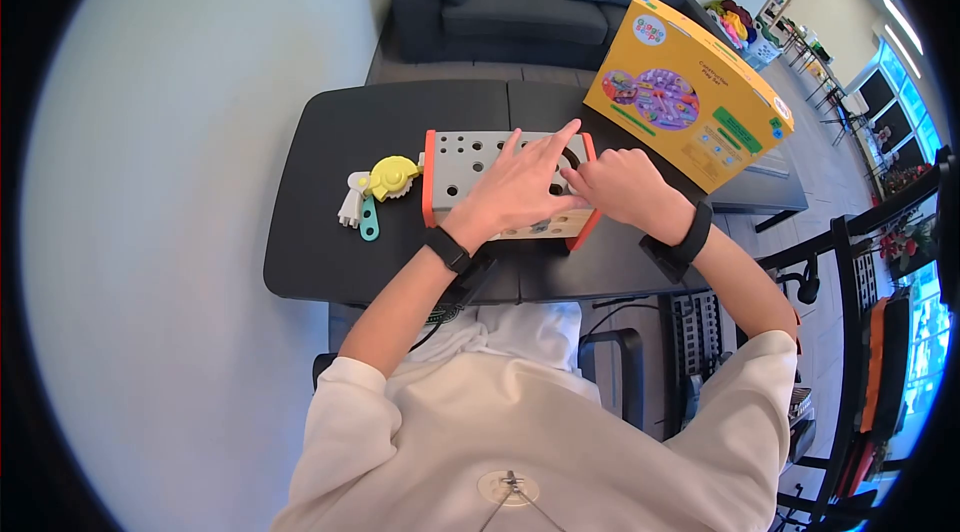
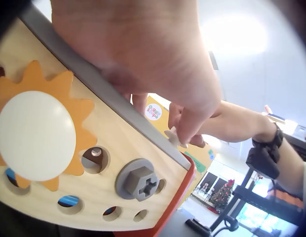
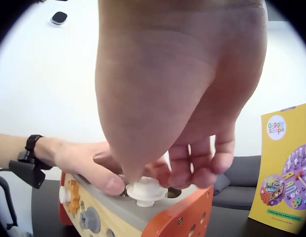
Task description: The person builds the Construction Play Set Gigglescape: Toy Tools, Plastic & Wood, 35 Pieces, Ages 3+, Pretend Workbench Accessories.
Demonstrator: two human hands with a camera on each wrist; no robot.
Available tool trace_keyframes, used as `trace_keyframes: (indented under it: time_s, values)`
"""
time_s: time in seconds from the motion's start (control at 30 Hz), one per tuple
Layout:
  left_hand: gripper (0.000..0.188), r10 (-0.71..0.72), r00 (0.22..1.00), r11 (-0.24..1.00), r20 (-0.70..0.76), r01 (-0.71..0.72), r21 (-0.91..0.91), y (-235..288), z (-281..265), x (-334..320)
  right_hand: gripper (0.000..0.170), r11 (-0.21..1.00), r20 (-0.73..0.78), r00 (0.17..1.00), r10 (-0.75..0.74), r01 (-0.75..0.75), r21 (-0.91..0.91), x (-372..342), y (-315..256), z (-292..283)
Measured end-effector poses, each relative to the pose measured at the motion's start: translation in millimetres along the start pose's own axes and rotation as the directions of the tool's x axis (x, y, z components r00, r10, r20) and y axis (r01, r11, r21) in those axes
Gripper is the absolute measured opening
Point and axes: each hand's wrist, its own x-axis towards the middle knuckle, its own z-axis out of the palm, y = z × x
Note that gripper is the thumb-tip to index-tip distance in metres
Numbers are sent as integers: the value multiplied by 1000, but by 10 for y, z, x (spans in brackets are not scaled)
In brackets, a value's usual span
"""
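A wooden toy workbench with a grey perforated top (image 1: 462, 168) and red-orange end panels stands on the black table. My left hand (image 1: 515, 184) (image 2: 138, 54) rests on that top, fingers spread, thumb close to a white knobbed piece (image 3: 145, 191). The fingers of my right hand (image 1: 628, 190) (image 3: 177, 84) are curled at this piece near the right end of the top, pinching it; its underside is hidden. On the bench's front face, the left wrist view has an orange toothed gear (image 2: 84, 116) with a white centre, and a grey bolt (image 2: 142, 182).
Left of the bench on the black table (image 1: 330, 147) lie a yellow toothed piece (image 1: 393, 177), a white piece (image 1: 352, 204) and a teal strip (image 1: 370, 220). A large yellow box (image 1: 690, 92) stands at the back right. Beyond is a dark sofa (image 1: 525, 7).
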Motion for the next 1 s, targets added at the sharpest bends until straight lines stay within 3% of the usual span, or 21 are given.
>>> trace_keyframes:
  time_s: [0.13,0.2,0.3,0.33,0.4,0.43,0.5,0.53,0.63,0.7,0.77,0.83,0.9,1.0]
  values:
    - [99,-33,999,999,10,33,3,24,-11,-9,26,999,27,999,-31,32,-6,-26,5,-264]
    - [98,-18,999,999,34,19,-44,-70,-24,12,28,962,-184,981,-57,103,252,-79,102,-257]
    - [97,-1,998,996,67,7,-87,-66,-63,15,31,902,-146,977,-153,198,384,-148,163,-203]
    - [96,-5,997,997,75,11,-80,-32,-101,11,31,903,-149,977,-155,201,379,-139,149,-225]
    - [96,-15,998,998,58,18,-53,53,-128,-7,30,960,26,999,-42,33,280,-92,62,-261]
    - [96,-25,998,999,49,26,-28,89,-120,-13,30,959,28,999,-47,37,280,-47,46,-246]
    - [97,-26,999,1000,34,26,-4,102,-81,-22,29,998,169,985,-45,38,47,36,24,-182]
    - [99,-20,1000,999,18,20,26,98,-77,-19,29,998,164,985,-44,36,51,24,23,-215]
    - [98,-29,999,1000,27,29,0,29,-38,0,25,989,56,988,-142,139,54,-62,56,-310]
    - [98,-23,999,998,33,25,-58,-63,-40,15,19,931,-114,993,-12,53,360,-115,92,-254]
    - [99,-21,999,992,38,26,-120,-84,-45,19,20,915,-152,987,-44,102,391,-106,97,-144]
    - [101,-1,1000,998,30,3,-61,-49,-53,15,21,894,-189,979,-72,148,424,-98,73,-157]
    - [102,-5,999,1000,40,5,-15,34,-84,7,21,981,69,998,-16,3,194,-36,18,-298]
    - [104,-17,999,999,45,15,43,89,-65,-6,29,998,169,985,-18,6,68,-29,47,-266]
